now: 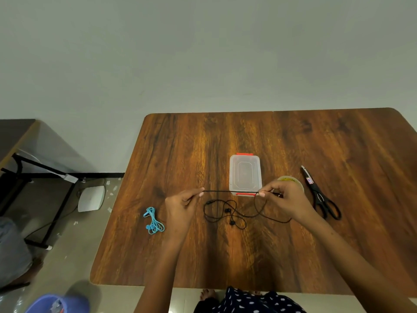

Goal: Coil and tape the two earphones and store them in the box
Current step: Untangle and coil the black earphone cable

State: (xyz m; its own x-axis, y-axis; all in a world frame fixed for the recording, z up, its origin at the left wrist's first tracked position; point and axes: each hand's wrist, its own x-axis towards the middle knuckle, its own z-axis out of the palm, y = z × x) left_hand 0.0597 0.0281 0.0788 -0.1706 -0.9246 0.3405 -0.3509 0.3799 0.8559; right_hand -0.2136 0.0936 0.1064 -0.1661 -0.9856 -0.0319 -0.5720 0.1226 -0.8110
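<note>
Above the bench (293,256), the left hand (180,208) and right hand (286,199) pinch a taut stretch of the black earphone (225,213) just near of the box (245,175); the blue earphone (154,221) lies left, seemingly coiled.

plain pale wall (203,53) behind, wood desk (338,245) centre, second table (13,136) left, tiled floor (74,256) littered with scraps.

Bare tabletop (225,136) beyond box (245,175)
</note>
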